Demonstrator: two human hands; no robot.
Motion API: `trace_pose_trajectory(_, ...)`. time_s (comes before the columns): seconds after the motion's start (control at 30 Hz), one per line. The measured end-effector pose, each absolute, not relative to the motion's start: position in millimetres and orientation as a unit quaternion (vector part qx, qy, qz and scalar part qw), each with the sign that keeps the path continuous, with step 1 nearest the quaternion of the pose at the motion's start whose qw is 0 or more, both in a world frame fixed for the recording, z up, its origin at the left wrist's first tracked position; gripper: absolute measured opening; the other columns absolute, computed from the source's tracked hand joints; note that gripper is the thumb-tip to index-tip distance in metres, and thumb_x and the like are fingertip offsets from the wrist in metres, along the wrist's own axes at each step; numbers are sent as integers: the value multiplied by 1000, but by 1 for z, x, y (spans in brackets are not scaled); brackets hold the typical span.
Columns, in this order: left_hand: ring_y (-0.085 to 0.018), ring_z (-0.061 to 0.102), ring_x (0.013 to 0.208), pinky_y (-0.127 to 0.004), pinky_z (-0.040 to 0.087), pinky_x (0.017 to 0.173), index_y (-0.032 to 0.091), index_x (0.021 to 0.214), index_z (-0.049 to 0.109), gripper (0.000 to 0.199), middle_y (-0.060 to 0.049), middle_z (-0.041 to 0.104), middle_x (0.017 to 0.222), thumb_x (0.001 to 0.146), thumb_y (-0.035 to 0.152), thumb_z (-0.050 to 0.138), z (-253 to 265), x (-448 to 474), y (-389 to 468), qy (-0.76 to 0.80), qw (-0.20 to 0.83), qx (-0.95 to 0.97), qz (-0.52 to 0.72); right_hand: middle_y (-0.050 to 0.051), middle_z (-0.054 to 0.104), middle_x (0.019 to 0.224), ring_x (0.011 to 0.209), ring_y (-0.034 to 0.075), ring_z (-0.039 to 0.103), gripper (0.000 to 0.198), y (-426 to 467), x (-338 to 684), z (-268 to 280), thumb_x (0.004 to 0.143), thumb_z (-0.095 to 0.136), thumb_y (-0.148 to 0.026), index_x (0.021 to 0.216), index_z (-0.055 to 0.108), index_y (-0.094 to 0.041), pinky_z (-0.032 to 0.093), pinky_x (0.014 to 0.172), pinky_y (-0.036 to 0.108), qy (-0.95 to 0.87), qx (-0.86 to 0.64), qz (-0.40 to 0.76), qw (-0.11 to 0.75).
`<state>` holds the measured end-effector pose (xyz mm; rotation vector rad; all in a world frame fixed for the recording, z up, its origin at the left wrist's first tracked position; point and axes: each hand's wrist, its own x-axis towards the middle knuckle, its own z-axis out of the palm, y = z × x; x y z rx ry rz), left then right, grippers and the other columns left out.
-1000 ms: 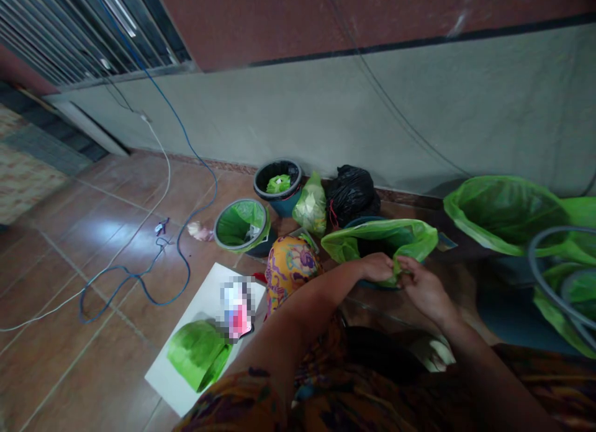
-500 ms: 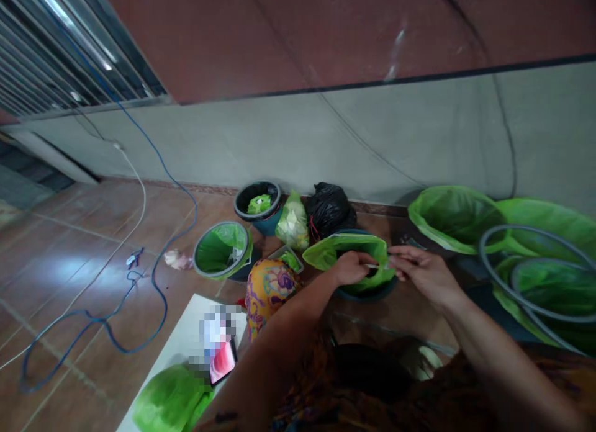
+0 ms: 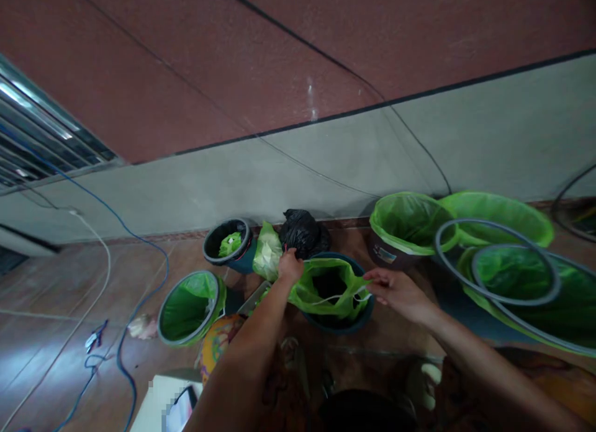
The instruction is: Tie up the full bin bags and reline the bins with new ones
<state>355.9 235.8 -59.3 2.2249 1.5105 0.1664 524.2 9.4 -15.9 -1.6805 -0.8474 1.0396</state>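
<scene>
Now both hands [image 3: 289, 266] [image 3: 395, 290] on green bag [image 3: 326, 287]

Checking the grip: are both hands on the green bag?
Yes: left hand and right hand each pinch the green bag at opposite edges.

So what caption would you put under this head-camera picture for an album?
Left hand and right hand stretch a green bag over a dark round bin, other lined bins alongside on the floor.

The single head-worn camera looks forward and down, from close above, toward the wall [image 3: 326, 165].
</scene>
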Motion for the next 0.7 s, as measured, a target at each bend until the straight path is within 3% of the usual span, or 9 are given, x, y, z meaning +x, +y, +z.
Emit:
trace_pose_trajectory(0.07, -24, 63, 102, -30, 45, 88, 12, 113, 63, 36, -14, 68, 109, 78, 18, 59, -69, 366, 246, 542, 231, 808, 7, 0, 65, 64, 55, 12, 54, 24, 13, 530, -16, 72, 62, -35, 89, 67, -19, 38, 50, 23, -391, -695, 394, 458)
trace_pose_trajectory(0.23, -21, 65, 86, -26, 45, 76, 16, 75, 71, 10, -7, 70, 80, 75, 21, 62, -79, 382, 253, 526, 244, 814, -50, 2, 68, 70, 62, 14, 59, 22, 19, 544, -9, 75, 58, -30, 91, 67, -18, 41, 58, 25, -435, -723, 341, 414)
trace_pose_trajectory(0.5, -14, 58, 71, -22, 42, 68, 18, 62, 64, 19, -1, 63, 65, 77, 15, 52, -34, 390, 248, 441, 313, 839, 63, 2, 69, 73, 63, 14, 59, 22, 24, 553, 1, 76, 57, -28, 92, 67, -18, 41, 60, 26, -428, -694, 358, 456)
trace_pose_trajectory(0.7, -11, 50, 60, -21, 38, 58, 18, 65, 62, 18, 3, 55, 58, 77, 30, 56, 17, 385, 231, 348, 430, 826, 106, 0, 66, 72, 62, 12, 57, 20, 30, 540, 11, 74, 60, -28, 90, 66, -18, 42, 59, 24, -411, -622, 397, 535)
